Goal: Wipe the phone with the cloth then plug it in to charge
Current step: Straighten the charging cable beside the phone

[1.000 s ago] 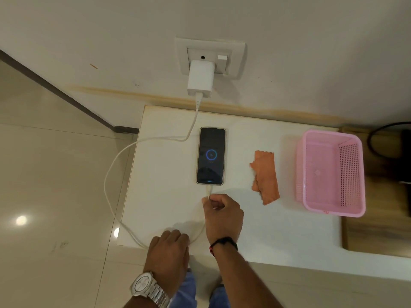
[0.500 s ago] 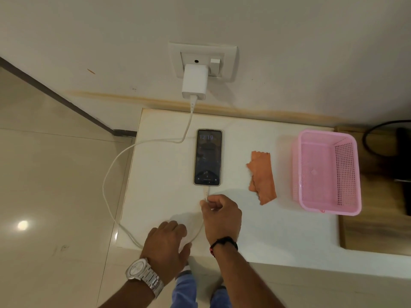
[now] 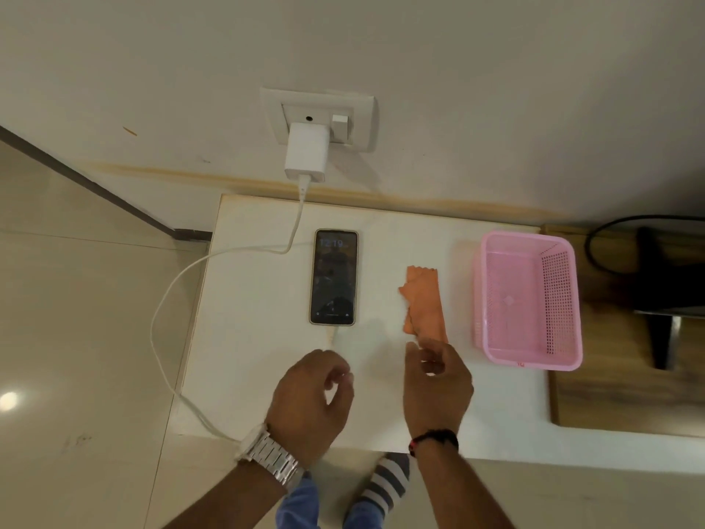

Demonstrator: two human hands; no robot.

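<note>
A black phone (image 3: 333,276) lies face up on the white table (image 3: 259,337), its screen lit and showing a clock. A white cable (image 3: 160,299) runs from the charger (image 3: 305,152) in the wall socket, loops off the table's left edge and enters the phone's near end. The orange cloth (image 3: 423,299) lies flat to the right of the phone. My right hand (image 3: 437,383) is at the cloth's near end, with fingers over it and the thumb apart beside it. My left hand (image 3: 313,395) hovers loosely curled below the phone, above the cable, and hides part of it.
A pink plastic basket (image 3: 564,299) stands at the table's right side, just beyond the cloth. A wooden surface (image 3: 610,383) with a dark object and a black cable adjoins on the right. Tiled floor lies to the left, and my feet show below the table's front edge.
My right hand has let go of the cable plug below the phone and moved right to the cloth's near end. My left hand has lifted off the table edge and come forward. The phone's charging ring has given way to a clock.
</note>
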